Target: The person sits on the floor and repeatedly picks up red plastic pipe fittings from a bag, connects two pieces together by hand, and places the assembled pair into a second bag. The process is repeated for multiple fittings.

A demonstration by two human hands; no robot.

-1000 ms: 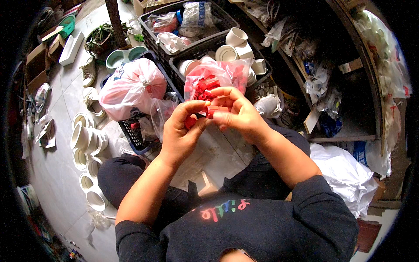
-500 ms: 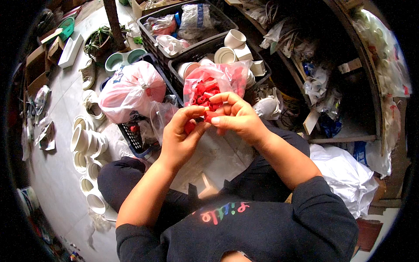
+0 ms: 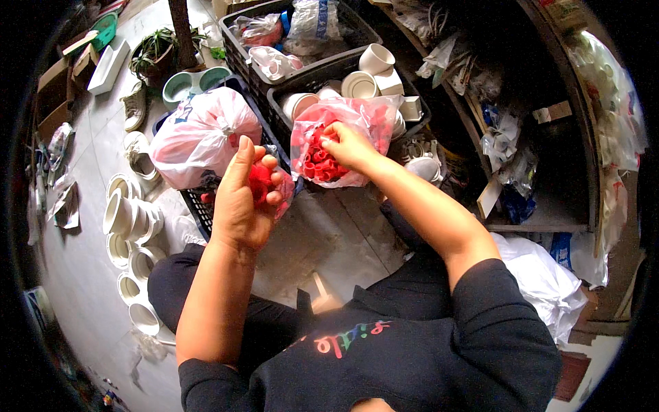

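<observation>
My left hand point(image 3: 241, 206) is turned palm inward, its fingers curled around red rounded pieces point(image 3: 261, 184) that look like small plastic parts. In front of me, a clear bag point(image 3: 381, 123) stands open, filled with short red tube-shaped pieces point(image 3: 320, 163). My right hand point(image 3: 350, 146) reaches into this bag from the right. Its thumb and fingers are drawn together against the red pieces; whatever is pinched between them is hidden. Just beyond my left hand, a tied whitish-pink bag point(image 3: 206, 137) rests on a dark blue basket point(image 3: 195, 209).
Behind the open bag, a black crate point(image 3: 278, 103) holds white pots point(image 3: 377, 60); another crate point(image 3: 364, 31) holds bagged goods. More white pots point(image 3: 127, 214) line the floor at left. A cluttered shelf point(image 3: 542, 226) and a white sack point(image 3: 532, 275) are at right.
My hands have separated from the red piece they held together. The left has moved left with red pieces in its fingers; the right has gone forward into the bag.
</observation>
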